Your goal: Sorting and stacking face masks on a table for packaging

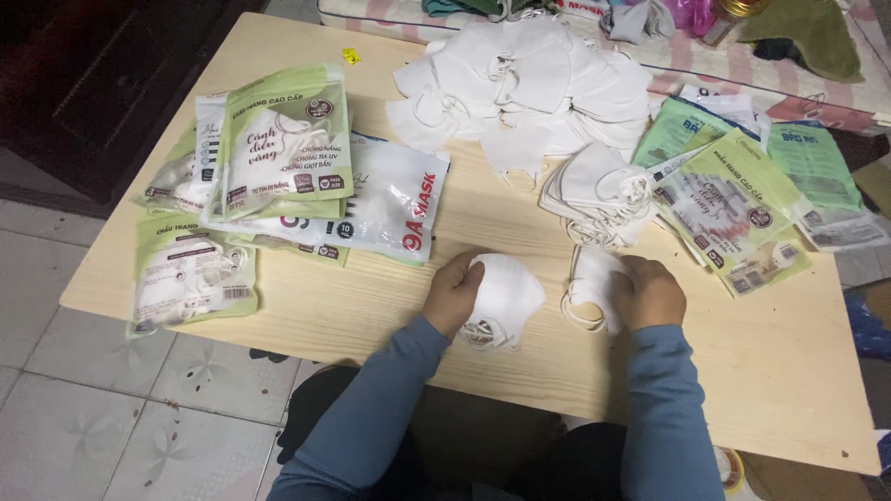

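your left hand (pixel 452 295) is closed in a pinch on a white face mask (pixel 504 297), fingers curled over its left edge, holding it just above the near middle of the light wooden table (pixel 520 371). the ear loops hang beneath the mask, toward the near edge.

to the far left of that hand, sealed green-and-white mask packets (pixel 283 148) lie overlapped in a loose stack, with one single packet (pixel 190 274) set apart at the near left corner of the table. a larger white packet (pixel 394 199) lies partly under the stack, its right end showing.

beyond your hands, at the far middle of the table, a heap of loose white masks (pixel 524 88) is piled. just to the right and nearer, a smaller stack of white masks (pixel 599 195) lies nested together.

your right hand (pixel 650 295) is closed around a second white mask (pixel 592 292), thumb and fingers pressed on its right side, loops trailing at its left and near sides. the two hands are near each other but apart.

further right, empty-looking green packets (pixel 733 209) lie fanned across the right side of the table, reaching its right edge. whether they hold anything cannot be told.
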